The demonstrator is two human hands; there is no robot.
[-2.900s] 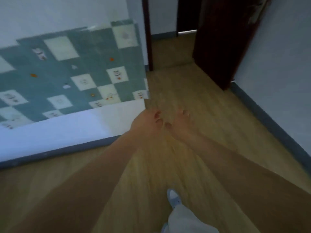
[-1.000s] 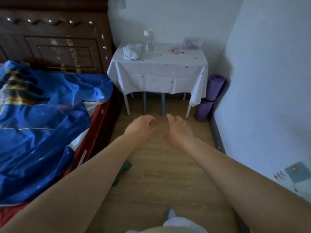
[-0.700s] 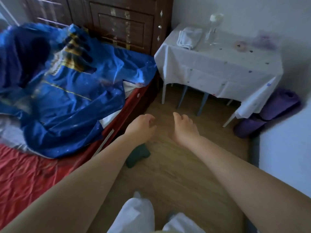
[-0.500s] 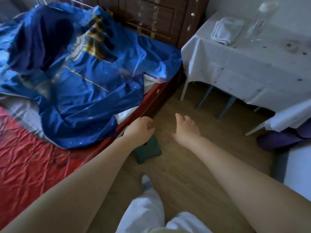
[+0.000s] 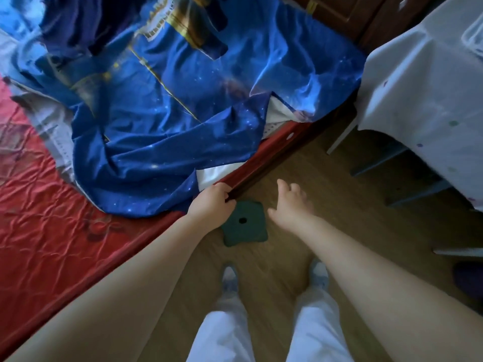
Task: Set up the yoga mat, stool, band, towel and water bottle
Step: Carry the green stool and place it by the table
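Note:
A small dark green stool with a round hole in its square seat stands on the wooden floor beside the bed, just ahead of my feet. My left hand hovers over the stool's left edge, fingers loosely curled, holding nothing. My right hand hangs just right of the stool with relaxed fingers, also empty. A sliver of the purple yoga mat shows at the right edge. The towel, band and water bottle are out of view.
A bed with a red sheet and a crumpled blue cover fills the left. A table under a white cloth stands at the right, with legs reaching the floor. Bare wooden floor lies between them.
My view has swung from the doorway to the bedside and tilted down. The green stool has come into full view between my hands, which have lowered toward it.

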